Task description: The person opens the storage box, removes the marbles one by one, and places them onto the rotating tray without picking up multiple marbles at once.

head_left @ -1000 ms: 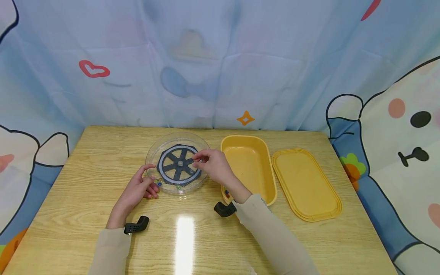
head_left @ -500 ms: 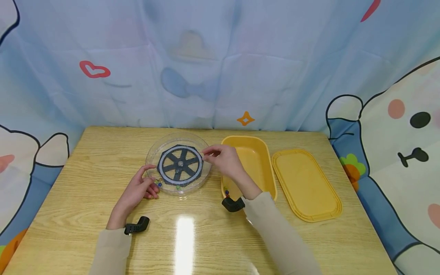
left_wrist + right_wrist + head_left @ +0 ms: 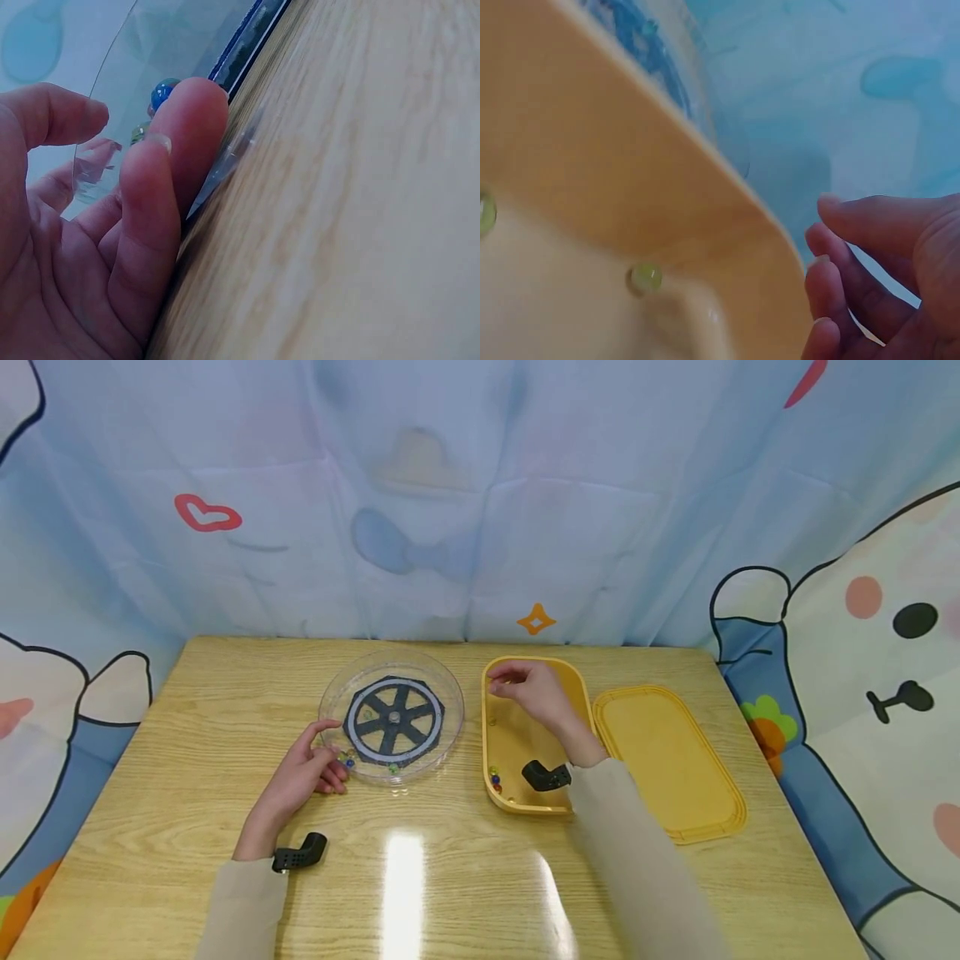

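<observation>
1. A pale marble (image 3: 492, 722) lies by the left wall of the yellow box (image 3: 517, 743); half a second ago the right hand blocked the view of this spot.
2. That right hand (image 3: 531, 687), then at the clear dish's right rim, now hovers over the box, released: the wrist view shows thumb and fingers bent, gripping nothing.
3. Coloured marbles (image 3: 496, 779) in the box's near-left corner now show more fully.
4. The left hand (image 3: 300, 768) is unmoved, relaxed fingers touching the clear dish (image 3: 453, 710), which holds a dark wheel (image 3: 394, 718) and a blue marble (image 3: 349, 762).
5. The yellow lid (image 3: 675, 760) stays right of the box on the surface (image 3: 345, 893).
</observation>
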A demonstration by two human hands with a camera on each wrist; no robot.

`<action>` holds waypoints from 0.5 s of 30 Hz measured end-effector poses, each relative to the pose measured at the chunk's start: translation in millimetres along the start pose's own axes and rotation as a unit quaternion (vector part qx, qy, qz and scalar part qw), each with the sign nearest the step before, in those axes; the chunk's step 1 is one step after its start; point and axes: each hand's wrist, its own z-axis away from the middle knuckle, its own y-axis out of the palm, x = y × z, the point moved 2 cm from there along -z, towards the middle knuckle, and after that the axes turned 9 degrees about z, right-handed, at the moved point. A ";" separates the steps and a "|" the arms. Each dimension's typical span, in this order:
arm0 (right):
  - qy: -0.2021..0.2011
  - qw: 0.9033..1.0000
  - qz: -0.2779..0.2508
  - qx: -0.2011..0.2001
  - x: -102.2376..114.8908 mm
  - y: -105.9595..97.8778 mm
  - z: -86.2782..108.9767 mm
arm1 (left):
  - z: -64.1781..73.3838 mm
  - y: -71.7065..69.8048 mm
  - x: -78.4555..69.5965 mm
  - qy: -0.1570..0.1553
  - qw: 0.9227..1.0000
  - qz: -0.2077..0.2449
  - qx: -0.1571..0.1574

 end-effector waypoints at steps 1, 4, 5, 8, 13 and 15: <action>0.003 1.000 0.003 0.004 -1.7 -1.0 -0.7 | 0.0 -0.1 0.3 0.000 1.000 0.000 0.000; 0.015 0.999 0.031 0.029 -7.3 -2.2 -2.7 | 0.0 -0.6 1.1 -0.001 1.000 -0.001 -0.002; 0.022 0.998 0.042 0.041 -9.5 -1.6 -3.5 | 0.0 -0.7 1.2 -0.002 1.000 -0.001 -0.002; 0.027 0.992 0.084 0.092 -19.5 3.3 -7.2 | 0.0 -0.8 0.8 -0.003 1.000 -0.001 -0.004; 0.028 0.982 0.114 0.145 -37.6 14.0 -12.5 | -0.4 -0.5 0.8 -0.004 1.000 0.005 -0.002; 0.027 0.982 0.121 0.141 -41.7 17.0 -13.2 | -0.4 -0.5 1.2 -0.005 1.000 0.006 0.000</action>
